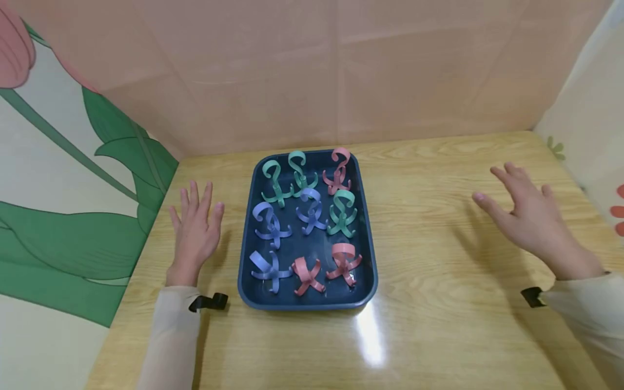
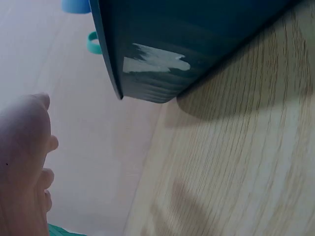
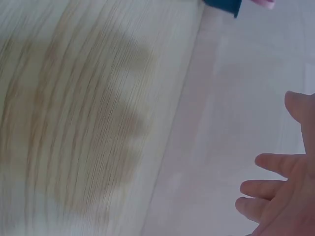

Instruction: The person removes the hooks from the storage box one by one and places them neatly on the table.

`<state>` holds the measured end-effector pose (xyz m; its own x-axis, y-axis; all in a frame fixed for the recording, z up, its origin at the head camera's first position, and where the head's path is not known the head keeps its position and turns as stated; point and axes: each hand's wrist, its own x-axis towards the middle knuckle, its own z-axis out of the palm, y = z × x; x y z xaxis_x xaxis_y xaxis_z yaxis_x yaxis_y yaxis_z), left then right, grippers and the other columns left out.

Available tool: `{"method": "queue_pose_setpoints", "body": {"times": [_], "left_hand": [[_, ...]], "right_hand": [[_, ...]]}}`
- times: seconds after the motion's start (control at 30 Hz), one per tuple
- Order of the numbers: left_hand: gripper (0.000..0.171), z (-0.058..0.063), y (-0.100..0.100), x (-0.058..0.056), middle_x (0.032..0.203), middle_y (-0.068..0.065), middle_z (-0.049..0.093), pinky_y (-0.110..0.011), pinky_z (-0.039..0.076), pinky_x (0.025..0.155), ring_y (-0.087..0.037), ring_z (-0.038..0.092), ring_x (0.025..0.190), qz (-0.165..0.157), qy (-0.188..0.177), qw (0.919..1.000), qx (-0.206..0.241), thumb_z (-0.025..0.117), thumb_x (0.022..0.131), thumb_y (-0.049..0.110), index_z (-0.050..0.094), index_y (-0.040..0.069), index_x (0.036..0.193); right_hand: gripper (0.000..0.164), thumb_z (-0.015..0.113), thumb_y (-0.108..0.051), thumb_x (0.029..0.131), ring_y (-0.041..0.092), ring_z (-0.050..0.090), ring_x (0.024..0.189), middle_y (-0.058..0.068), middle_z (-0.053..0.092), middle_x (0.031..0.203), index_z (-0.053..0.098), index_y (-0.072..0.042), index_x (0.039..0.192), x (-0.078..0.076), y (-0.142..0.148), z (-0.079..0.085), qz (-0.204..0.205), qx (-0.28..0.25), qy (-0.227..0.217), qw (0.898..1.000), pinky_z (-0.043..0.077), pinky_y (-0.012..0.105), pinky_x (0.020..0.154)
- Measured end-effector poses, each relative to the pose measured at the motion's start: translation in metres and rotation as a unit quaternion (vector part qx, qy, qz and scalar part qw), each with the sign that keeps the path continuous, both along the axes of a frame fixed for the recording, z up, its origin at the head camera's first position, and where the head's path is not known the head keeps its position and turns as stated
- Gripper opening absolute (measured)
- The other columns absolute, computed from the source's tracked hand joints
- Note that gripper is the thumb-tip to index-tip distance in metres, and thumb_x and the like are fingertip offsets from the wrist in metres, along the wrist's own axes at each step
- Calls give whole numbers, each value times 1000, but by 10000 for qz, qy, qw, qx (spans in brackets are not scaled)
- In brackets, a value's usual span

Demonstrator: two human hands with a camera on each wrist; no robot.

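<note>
A dark blue plastic tray (image 1: pixel 308 306) lies on the table, holding several four-pronged plastic hooks with curled tops. Three are green, including one hook (image 1: pixel 343 216) at the tray's right. Blue-violet ones, such as the hook (image 1: pixel 273 233), lie at the left and middle. Pink hooks (image 1: pixel 344 265) sit at the front right, and another at the far right corner. To the left of the tray hovers my left hand (image 1: pixel 195 238), fingers spread, holding nothing. My right hand (image 1: pixel 531 222) is raised well to the tray's right, fingers spread and likewise holding nothing.
The wooden table (image 1: pixel 429 325) reaches back to a pinkish cloth backdrop (image 1: pixel 273 76). A panel with painted leaves (image 1: pixel 63 244) stands at the left, a pale one at the right. In the left wrist view, a torn white label (image 2: pixel 155 60) marks the tray's side.
</note>
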<state>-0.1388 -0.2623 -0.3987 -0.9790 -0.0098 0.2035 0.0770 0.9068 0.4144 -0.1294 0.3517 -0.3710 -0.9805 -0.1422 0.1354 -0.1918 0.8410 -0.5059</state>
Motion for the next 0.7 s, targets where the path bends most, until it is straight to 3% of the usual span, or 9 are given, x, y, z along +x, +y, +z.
{"method": "queue_pose_setpoints", "body": {"times": [0.17, 0.3, 0.37, 0.47, 0.57, 0.7], "left_hand": [[65, -1, 1, 0, 167, -8, -4, -62, -5, 117, -29, -10, 152, -118, 14, 9992, 369, 24, 107, 55, 16, 22, 163], [63, -2, 4, 1, 168, -3, 0, -62, 5, 118, -30, -1, 153, -210, -159, 9945, 1017, 26, 107, 54, 13, 27, 163], [63, -3, 6, 3, 168, 0, 5, -59, 10, 119, -29, 6, 153, -271, -219, 9895, 1402, 27, 107, 53, 14, 26, 162], [62, -4, 10, 5, 166, 3, 14, -54, 14, 120, -26, 14, 152, -341, -341, 9799, 1938, 27, 107, 54, 16, 27, 162], [63, -4, 17, 7, 165, -1, 22, -52, 25, 117, -27, 24, 149, -406, -537, 9657, 2507, 28, 106, 56, 19, 28, 162], [63, -3, 25, 8, 162, -10, 30, -55, 47, 99, -33, 37, 143, -481, -851, 9360, 3383, 37, 106, 51, 21, 25, 162]], "right_hand": [[69, 58, -28, 103, 47, 5, 149, 20, 11, 165, 25, -5, 159, 5, -12, 2, 79, -734, 15, 9973, 2, 73, 110], [69, 62, -30, 101, 51, 15, 146, 14, 18, 165, 28, -18, 160, 11, -23, 3, -6, -1099, -129, 9939, 14, 75, 107], [68, 64, -31, 100, 50, 21, 145, 13, 23, 164, 30, -24, 160, 14, -28, 3, -49, -1248, -176, 9920, 19, 67, 112], [68, 69, -28, 97, 38, 32, 144, 11, 32, 161, 36, -28, 157, 18, -36, 4, -65, -1530, -181, 9880, 30, 33, 116], [66, 74, -19, 94, 16, 42, 139, 8, 43, 154, 44, -21, 153, 20, -43, 4, 52, -1903, -48, 9817, 34, 5, 99], [63, 76, -2, 89, 7, 50, 129, 4, 53, 145, 50, -8, 147, 23, -53, 7, 362, -2481, 158, 9679, 42, 9, 94]]}}
